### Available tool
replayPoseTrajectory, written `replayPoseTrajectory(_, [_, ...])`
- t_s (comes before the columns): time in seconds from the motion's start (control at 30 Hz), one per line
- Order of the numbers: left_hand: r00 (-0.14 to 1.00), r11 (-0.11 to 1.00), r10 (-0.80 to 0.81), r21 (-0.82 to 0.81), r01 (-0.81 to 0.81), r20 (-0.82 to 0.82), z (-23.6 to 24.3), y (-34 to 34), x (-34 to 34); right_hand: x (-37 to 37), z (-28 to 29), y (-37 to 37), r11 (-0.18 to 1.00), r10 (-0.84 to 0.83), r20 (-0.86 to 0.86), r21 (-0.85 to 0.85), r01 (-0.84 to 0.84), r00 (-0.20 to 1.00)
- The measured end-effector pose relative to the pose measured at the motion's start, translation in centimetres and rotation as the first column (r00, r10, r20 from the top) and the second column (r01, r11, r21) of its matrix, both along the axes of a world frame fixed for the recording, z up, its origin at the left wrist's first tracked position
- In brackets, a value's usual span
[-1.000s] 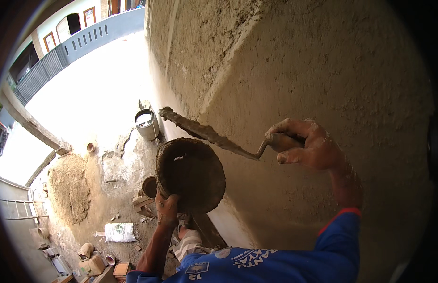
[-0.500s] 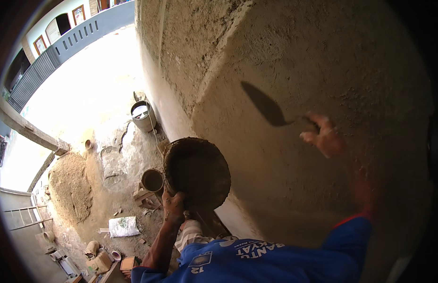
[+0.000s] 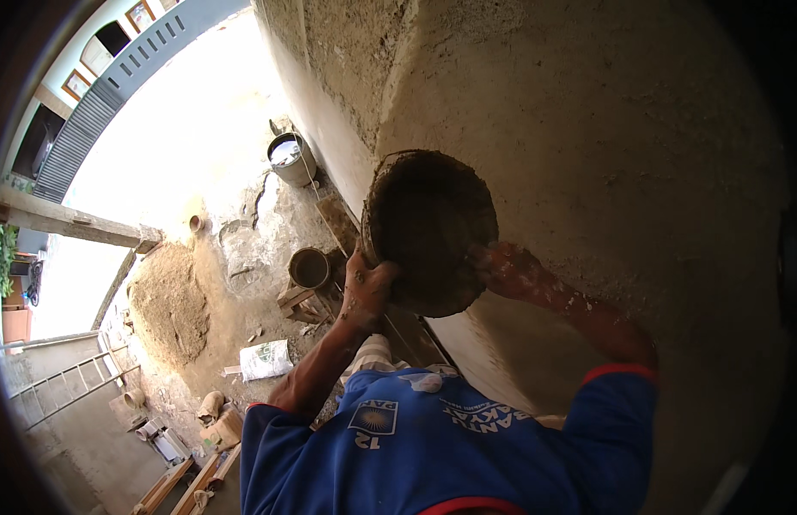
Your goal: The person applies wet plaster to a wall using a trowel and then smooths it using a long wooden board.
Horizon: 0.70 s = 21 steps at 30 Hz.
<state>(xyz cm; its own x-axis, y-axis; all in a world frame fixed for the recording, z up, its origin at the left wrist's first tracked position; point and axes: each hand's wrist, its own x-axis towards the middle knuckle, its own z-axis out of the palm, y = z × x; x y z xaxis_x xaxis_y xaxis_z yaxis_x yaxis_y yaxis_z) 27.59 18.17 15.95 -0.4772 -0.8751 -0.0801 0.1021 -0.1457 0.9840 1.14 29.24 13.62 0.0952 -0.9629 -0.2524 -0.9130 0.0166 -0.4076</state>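
My left hand [image 3: 368, 283] was clamped on the near-left rim of a dark bucket [image 3: 371, 206], with the thumb over the edge. The bucket hung between my two hands and a little beyond them, its round mouth facing me and its inside in deep shadow. My right hand [image 3: 508, 270] was at the bucket's right edge, its fingertips lost in the dark of the mouth; I could not tell whether those fingers were closed on something. Pale splashes dotted my right forearm [image 3: 579, 305].

Beyond my right hand and to its right spread the wall [image 3: 587, 129], smooth there and rougher past the bucket. Just left of my left hand, and lower down, a small bucket [image 3: 295, 271] stood by some pieces of wood [image 3: 297, 299]. Farther ahead and left of that hand was a tall pail [image 3: 297, 174] with something bright inside. Well to its left lay a heap of sand [image 3: 168, 305], and nearer me, a white sack [image 3: 266, 360].
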Motion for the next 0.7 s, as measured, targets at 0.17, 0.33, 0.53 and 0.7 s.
replayPoseTrajectory(0.17, [1.000,0.974,-0.013,0.225,0.014,-0.004,0.3,-0.4,-0.1,1.6,3.9,1.3,0.979,-0.080,0.021,-0.188,0.083,0.997])
replayPoseTrajectory(0.33, [0.999,0.960,0.029,0.281,-0.017,-0.041,0.1,0.3,0.3,1.8,5.2,1.6,0.966,-0.128,-0.027,-0.228,0.119,0.991])
replayPoseTrajectory(0.53, [0.998,0.998,0.063,0.000,-0.063,0.011,-3.6,0.4,1.3,2.7,10.6,0.6,0.949,-0.217,0.001,-0.234,0.211,0.976])
replayPoseTrajectory(0.7, [0.997,0.975,0.072,0.211,-0.074,0.015,-2.7,0.0,3.1,5.2,19.6,-2.0,0.973,-0.127,0.106,-0.181,0.144,0.986])
